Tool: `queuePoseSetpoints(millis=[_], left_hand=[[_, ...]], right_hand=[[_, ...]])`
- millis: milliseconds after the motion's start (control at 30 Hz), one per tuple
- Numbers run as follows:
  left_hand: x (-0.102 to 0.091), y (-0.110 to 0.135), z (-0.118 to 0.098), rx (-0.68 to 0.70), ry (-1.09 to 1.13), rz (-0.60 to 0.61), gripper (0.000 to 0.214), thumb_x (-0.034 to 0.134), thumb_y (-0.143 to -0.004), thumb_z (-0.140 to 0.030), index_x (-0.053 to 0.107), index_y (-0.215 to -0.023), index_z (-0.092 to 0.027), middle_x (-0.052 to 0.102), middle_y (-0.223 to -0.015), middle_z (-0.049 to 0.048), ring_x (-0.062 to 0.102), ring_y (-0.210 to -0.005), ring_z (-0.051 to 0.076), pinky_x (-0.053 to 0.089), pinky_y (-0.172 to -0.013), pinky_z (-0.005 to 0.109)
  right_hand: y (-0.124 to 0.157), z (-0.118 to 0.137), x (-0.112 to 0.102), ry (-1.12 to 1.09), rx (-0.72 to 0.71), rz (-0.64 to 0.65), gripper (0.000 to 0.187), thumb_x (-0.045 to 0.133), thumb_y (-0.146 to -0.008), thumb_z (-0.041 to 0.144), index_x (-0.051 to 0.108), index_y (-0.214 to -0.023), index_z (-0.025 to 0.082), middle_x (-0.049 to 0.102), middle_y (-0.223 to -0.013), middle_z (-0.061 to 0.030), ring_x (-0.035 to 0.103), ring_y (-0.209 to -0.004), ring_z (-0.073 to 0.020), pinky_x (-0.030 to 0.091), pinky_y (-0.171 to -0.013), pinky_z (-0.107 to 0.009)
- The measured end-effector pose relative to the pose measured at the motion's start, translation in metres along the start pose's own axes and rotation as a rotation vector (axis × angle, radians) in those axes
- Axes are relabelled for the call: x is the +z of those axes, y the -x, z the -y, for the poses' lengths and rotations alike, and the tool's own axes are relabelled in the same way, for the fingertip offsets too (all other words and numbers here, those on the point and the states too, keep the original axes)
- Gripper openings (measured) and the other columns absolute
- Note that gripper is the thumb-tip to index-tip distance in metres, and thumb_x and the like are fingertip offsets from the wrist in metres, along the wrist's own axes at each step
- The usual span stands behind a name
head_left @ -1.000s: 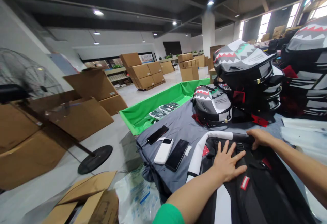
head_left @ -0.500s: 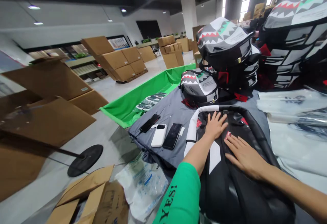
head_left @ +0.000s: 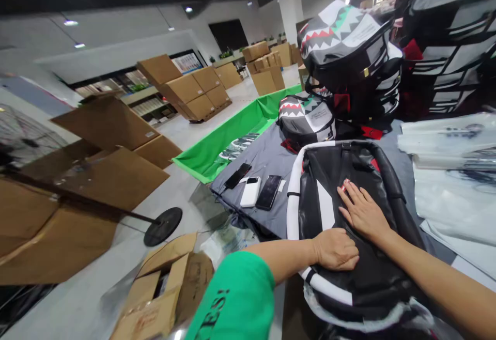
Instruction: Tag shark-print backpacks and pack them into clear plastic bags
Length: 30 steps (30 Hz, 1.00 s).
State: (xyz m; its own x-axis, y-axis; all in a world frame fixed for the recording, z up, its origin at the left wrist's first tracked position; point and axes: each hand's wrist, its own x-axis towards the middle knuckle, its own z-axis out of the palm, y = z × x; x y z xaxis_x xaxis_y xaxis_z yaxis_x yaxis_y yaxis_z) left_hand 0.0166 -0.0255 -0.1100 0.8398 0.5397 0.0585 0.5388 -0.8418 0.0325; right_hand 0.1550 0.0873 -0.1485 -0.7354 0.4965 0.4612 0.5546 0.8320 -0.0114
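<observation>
A black backpack (head_left: 341, 174) with white and red trim lies flat on the grey table cover (head_left: 267, 156) in front of me. My left hand (head_left: 336, 249) rests on its near end with the fingers curled under; nothing shows inside them. Just beyond it, my right hand (head_left: 360, 210) lies flat on the bag's middle, fingers stretched out. A clear plastic bag edge (head_left: 321, 309) shows under the backpack's near end.
Shark-mouth backpacks (head_left: 344, 45) are stacked at the far side, one smaller (head_left: 306, 118) in front. Two dark phones (head_left: 268, 192) and a white power bank (head_left: 250, 191) lie at the left. Clear bags (head_left: 449, 174) pile at the right. A green bin (head_left: 232, 133), cardboard boxes (head_left: 163, 288) and a fan stand (head_left: 163, 226) are on the left.
My left hand slid from the backpack's far end back to its near end and curled. My right hand stayed flat on the bag. The camera tilted down a little.
</observation>
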Motion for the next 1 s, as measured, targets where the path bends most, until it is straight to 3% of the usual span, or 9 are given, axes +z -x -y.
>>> queuePoseSetpoints(millis=[133, 233, 300, 400, 500, 667, 767, 900, 1000], left_hand=[[0.021, -0.001, 0.008, -0.050, -0.067, -0.038, 0.029, 0.051, -0.098, -0.032, 0.069, -0.081, -0.017, 0.066, -0.071, 0.0029, 0.063, -0.074, 0.016, 0.047, -0.079, 0.031], [0.012, 0.006, 0.014, -0.210, -0.150, -0.095, 0.037, 0.051, -0.098, -0.045, 0.072, -0.105, -0.015, 0.072, -0.102, 0.0105, 0.063, -0.106, 0.026, 0.044, -0.100, 0.041], [0.005, 0.012, 0.024, -0.418, -0.184, -0.132, 0.054, 0.051, -0.097, -0.057, 0.064, -0.133, -0.020, 0.063, -0.134, 0.0145, 0.049, -0.132, 0.037, 0.035, -0.112, 0.056], [0.003, 0.022, 0.041, -0.681, -0.134, -0.117, 0.071, 0.049, -0.093, -0.072, 0.043, -0.154, -0.037, 0.035, -0.164, 0.0092, 0.022, -0.149, 0.050, 0.025, -0.112, 0.076], [0.011, 0.027, 0.049, -0.725, -0.055, -0.123, 0.076, 0.041, -0.091, -0.079, 0.035, -0.157, -0.041, 0.024, -0.170, 0.0059, 0.010, -0.151, 0.053, 0.021, -0.110, 0.081], [0.018, 0.029, 0.046, -0.710, 0.007, -0.198, 0.076, 0.040, -0.092, -0.078, 0.026, -0.159, -0.043, 0.017, -0.172, 0.0035, 0.005, -0.153, 0.052, 0.019, -0.111, 0.082], [0.014, 0.029, 0.043, -0.731, 0.054, -0.204, 0.076, 0.041, -0.092, -0.078, 0.028, -0.159, -0.042, 0.017, -0.172, 0.0046, 0.004, -0.154, 0.053, 0.016, -0.112, 0.083], [0.006, 0.030, 0.023, -0.688, 0.135, -0.167, 0.090, 0.047, -0.086, -0.083, 0.024, -0.161, -0.039, 0.016, -0.172, 0.0088, 0.004, -0.153, 0.055, 0.016, -0.110, 0.085], [-0.001, 0.032, -0.004, -0.596, 0.207, -0.080, 0.099, 0.056, -0.084, -0.079, 0.012, -0.163, -0.038, 0.011, -0.172, 0.0107, 0.002, -0.152, 0.056, 0.016, -0.109, 0.086]], right_hand=[[-0.007, -0.011, -0.007, -0.179, 0.082, -0.141, 0.046, 0.034, -0.104, 0.033, 0.057, -0.139, 0.013, 0.057, -0.143, -0.0209, 0.056, -0.130, -0.0318, 0.045, -0.107, -0.052], [-0.011, -0.005, -0.042, -0.229, 0.038, -0.217, 0.041, 0.031, -0.104, 0.029, 0.062, -0.128, 0.017, 0.070, -0.120, -0.0158, 0.064, -0.112, -0.0265, 0.048, -0.100, -0.046], [-0.010, 0.015, -0.074, -0.312, -0.179, -0.143, 0.032, 0.039, -0.101, 0.029, 0.065, -0.118, 0.022, 0.072, -0.111, -0.0100, 0.064, -0.106, -0.0229, 0.048, -0.097, -0.041], [-0.002, 0.055, -0.105, -0.523, -0.669, 0.270, 0.017, 0.052, -0.092, 0.033, 0.065, -0.098, 0.023, 0.068, -0.091, -0.0054, 0.061, -0.084, -0.0207, 0.049, -0.079, -0.036], [0.012, 0.077, -0.099, -0.600, -0.701, 0.479, 0.016, 0.054, -0.089, 0.036, 0.060, -0.093, 0.023, 0.064, -0.089, -0.0058, 0.057, -0.076, -0.0212, 0.047, -0.068, -0.034], [0.028, 0.063, -0.048, -0.625, -0.602, 0.307, 0.023, 0.045, -0.081, 0.024, 0.052, -0.103, 0.028, 0.064, -0.094, -0.0056, 0.058, -0.079, -0.0244, 0.050, -0.074, -0.038], [0.034, 0.062, -0.033, -0.596, -0.596, 0.204, 0.025, 0.043, -0.074, 0.023, 0.052, -0.098, 0.027, 0.063, -0.088, -0.0060, 0.057, -0.076, -0.0247, 0.050, -0.071, -0.039], [0.058, 0.082, -0.047, -0.484, -0.612, 0.101, 0.017, 0.047, -0.075, 0.023, 0.055, -0.090, 0.028, 0.064, -0.079, -0.0034, 0.057, -0.069, -0.0224, 0.051, -0.063, -0.038], [0.070, 0.080, -0.069, -0.372, -0.656, 0.038, 0.023, 0.051, -0.082, 0.018, 0.062, -0.097, 0.032, 0.068, -0.081, -0.0003, 0.062, -0.070, -0.0207, 0.055, -0.071, -0.035]])
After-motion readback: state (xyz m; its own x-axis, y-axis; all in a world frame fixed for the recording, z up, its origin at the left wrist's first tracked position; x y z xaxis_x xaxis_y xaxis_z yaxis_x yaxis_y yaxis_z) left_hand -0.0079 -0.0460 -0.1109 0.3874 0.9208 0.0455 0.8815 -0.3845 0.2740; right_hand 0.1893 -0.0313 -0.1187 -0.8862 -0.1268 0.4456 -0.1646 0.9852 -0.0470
